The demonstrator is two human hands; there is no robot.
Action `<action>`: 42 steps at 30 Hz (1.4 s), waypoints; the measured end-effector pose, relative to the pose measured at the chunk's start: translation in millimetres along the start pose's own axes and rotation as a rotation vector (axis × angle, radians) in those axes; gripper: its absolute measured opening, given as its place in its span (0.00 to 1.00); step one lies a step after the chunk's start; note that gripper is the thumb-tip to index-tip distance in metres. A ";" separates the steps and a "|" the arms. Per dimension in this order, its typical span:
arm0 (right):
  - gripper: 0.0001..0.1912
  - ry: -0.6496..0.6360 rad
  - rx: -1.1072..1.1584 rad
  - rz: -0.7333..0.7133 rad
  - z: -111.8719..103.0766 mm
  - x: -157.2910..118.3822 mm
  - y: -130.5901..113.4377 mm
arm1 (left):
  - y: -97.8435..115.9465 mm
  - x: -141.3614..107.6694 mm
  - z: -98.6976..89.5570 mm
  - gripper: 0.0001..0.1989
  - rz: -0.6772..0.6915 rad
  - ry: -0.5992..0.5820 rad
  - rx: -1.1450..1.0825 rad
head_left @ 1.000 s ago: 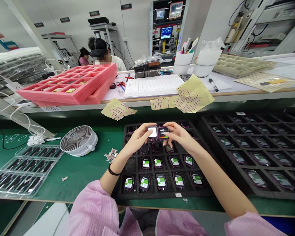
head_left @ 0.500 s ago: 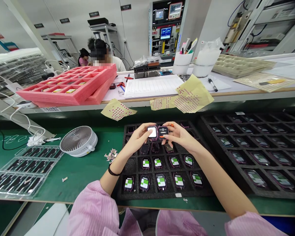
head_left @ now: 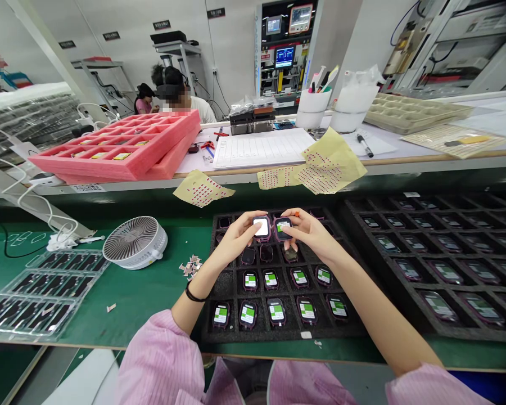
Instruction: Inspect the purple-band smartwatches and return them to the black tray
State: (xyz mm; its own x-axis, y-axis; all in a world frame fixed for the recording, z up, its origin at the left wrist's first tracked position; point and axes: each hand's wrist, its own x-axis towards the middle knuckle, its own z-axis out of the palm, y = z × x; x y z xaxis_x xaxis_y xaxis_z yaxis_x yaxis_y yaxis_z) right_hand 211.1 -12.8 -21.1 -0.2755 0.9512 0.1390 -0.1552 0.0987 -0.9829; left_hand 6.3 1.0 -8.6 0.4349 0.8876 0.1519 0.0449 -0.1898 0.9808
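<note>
Screen work, one device per side

From my remote seat I have the left hand closed on a white-screened smartwatch, fingers wrapped about its purple case and thumb on the glass. The right hand pinches a second smartwatch, its display partly white and green, thumb over the lower part. The two sit just beside each other above the back rows of the black foam tray on the green bench.

The step looks like thumb-tapping the touchscreens. I'd grip by the case rim, brace from behind, tap lightly with one thumb at a time, and stay low so a slip lands on foam.

I can make out no brand. The display text is too small to read, as is the dark wall sign. A QR label sits on the shelf edge; I can't resolve its code.
</note>
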 end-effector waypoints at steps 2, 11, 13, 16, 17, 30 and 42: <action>0.19 0.008 0.004 0.001 0.3 0.0 0.0 | 0.0 0.1 0.0 0.22 -0.001 0.000 0.001; 0.16 0.077 0.001 0.041 3.5 -1.2 -2.8 | 2.5 -0.5 1.0 0.18 -0.031 0.074 0.048; 0.16 0.062 -0.008 0.040 3.5 -1.1 -2.5 | 1.9 -0.5 1.4 0.18 -0.034 0.064 0.049; 0.18 0.025 -0.011 0.026 1.9 -0.4 -1.6 | -0.1 -0.2 1.1 0.18 -0.014 0.021 0.036; 0.19 0.012 -0.013 0.020 1.1 -0.1 -1.4 | -0.9 -0.1 0.8 0.18 0.002 0.008 0.034; 0.23 -0.047 -0.033 0.002 -3.8 2.3 2.3 | -2.9 -1.6 0.0 0.23 0.078 -0.026 0.153; 0.20 0.021 -0.024 0.000 -2.0 2.2 2.5 | -6.2 1.7 2.9 0.15 0.011 0.049 0.109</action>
State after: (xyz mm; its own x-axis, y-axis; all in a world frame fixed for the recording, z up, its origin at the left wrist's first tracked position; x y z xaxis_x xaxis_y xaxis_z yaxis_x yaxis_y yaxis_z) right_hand 212.0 -9.9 -23.5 -0.2554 0.9572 0.1365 -0.1319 0.1054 -0.9856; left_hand 9.4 2.4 -14.8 0.3914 0.9042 0.1710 0.1388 -0.2417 0.9604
